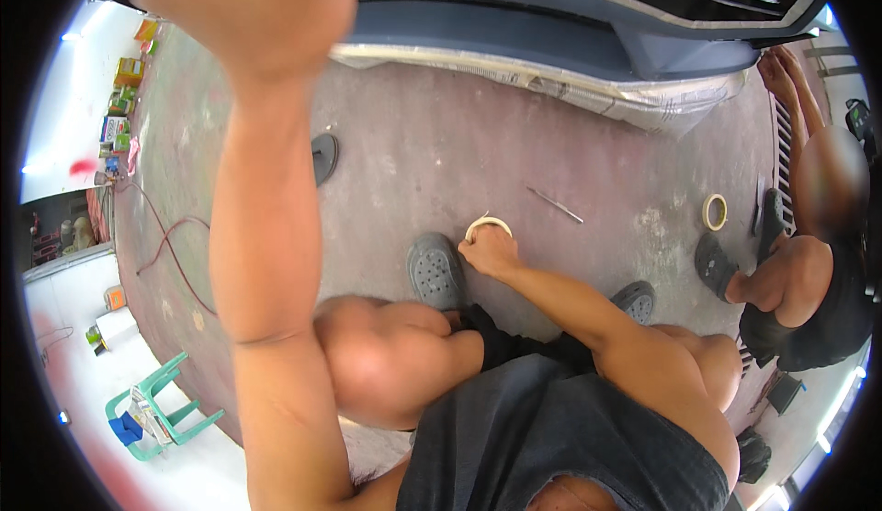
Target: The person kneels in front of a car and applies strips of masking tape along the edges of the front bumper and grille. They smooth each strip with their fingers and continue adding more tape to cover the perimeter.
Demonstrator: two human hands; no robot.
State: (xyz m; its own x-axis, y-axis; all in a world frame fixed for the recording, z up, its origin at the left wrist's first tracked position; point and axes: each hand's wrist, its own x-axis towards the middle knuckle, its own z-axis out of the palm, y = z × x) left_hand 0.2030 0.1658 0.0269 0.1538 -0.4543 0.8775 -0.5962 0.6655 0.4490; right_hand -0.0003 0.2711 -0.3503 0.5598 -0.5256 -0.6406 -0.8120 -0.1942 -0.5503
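My left hand (243, 11) is raised close to the camera at the upper left, in front of the car's left part. It is blurred and its fingers do not show, so I cannot tell what they do. My right hand (492, 254) is closed round a roll of masking tape (487, 224), held low over the floor near my left clog (436, 270). At the top is the car's dark grey bumper (478, 29). Newspaper (588, 98) and pale tape run along its lower edge. A thin pen-like knife or blade (555, 204) lies on the floor to the right.
At the right a co-worker (804, 277) squats, hands at the bumper's corner, beside another tape roll (714, 212) and a floor grate. A loose sandal (324, 159) lies behind my left arm. Further left are a red hose (170, 235), a green stool (175, 401) and several boxes (129, 72).
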